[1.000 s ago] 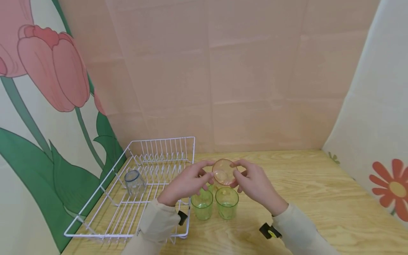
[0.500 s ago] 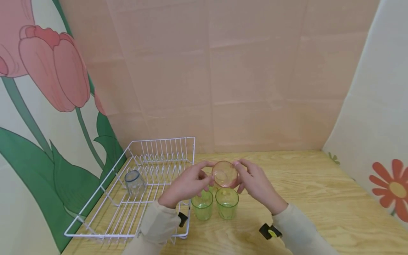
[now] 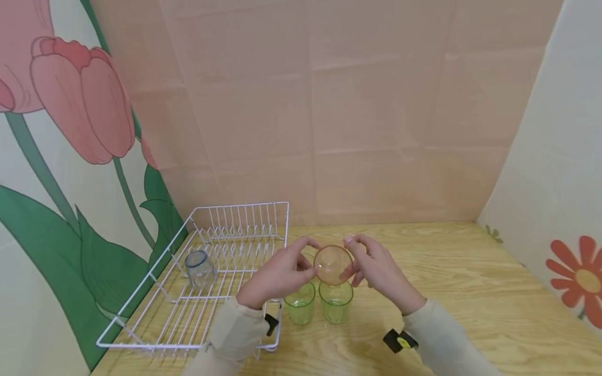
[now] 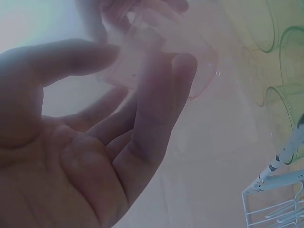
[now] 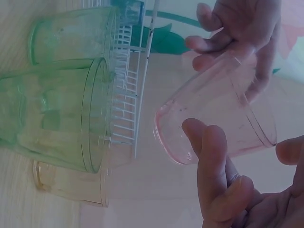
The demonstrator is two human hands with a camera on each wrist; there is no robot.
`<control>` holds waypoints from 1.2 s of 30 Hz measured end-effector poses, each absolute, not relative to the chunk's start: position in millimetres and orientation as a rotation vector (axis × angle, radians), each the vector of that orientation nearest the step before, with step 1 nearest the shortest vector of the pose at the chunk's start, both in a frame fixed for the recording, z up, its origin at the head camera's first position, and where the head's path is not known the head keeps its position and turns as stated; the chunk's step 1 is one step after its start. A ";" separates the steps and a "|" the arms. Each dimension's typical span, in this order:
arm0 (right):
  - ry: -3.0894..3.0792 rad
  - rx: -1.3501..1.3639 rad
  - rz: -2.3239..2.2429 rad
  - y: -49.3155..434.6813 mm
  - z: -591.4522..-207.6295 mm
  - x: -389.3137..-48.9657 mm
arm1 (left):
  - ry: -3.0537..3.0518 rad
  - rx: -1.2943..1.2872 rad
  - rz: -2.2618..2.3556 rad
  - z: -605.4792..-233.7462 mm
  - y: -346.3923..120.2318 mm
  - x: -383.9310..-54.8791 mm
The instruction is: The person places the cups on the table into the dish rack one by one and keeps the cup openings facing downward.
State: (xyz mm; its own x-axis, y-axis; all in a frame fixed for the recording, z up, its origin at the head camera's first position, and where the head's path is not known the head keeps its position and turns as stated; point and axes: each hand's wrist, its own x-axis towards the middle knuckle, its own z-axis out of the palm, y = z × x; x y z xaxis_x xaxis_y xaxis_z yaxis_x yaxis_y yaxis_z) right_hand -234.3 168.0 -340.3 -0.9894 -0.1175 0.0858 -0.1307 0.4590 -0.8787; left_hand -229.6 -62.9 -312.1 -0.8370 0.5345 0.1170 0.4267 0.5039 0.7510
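Note:
Between my two hands a pinkish-orange clear glass [image 3: 333, 265] is held up, its round mouth facing the head camera. The left hand [image 3: 281, 270] pinches its left side with thumb and fingers. On the other side my right hand [image 3: 377, 265] holds it, with the thumb near the rim and curled fingertips against the wall in the right wrist view. Just below stand two green glasses, one at left [image 3: 300, 307] and one at right [image 3: 336, 305]. A yellowish glass [image 5: 71, 183] stands beside them, mostly hidden behind my hands in the head view.
A white wire dish rack [image 3: 188, 347] stands to the left, close to the green glasses. Inside it a blue-tinted glass [image 3: 199, 269] sits upside down. The wooden table [image 3: 451, 292] extends to the right, with a pink cloth backdrop [image 3: 357, 156] behind.
The pinkish-orange glass has moved slightly down in the head view, toward the green glasses, and its tilt has changed. My fingers have shifted a little around it. The other glasses stay put.

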 end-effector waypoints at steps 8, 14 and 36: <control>-2.688 0.270 1.558 168.1 -342.5 -234.9 | 2.622 0.879 1.212 -315.0 -62.8 -231.4; -2.715 0.260 1.543 167.7 -339.3 -233.2 | 2.578 0.773 1.278 -312.7 -63.4 -230.8; -2.720 0.305 1.543 165.5 -335.9 -228.9 | 2.588 0.628 1.377 -313.1 -62.7 -234.5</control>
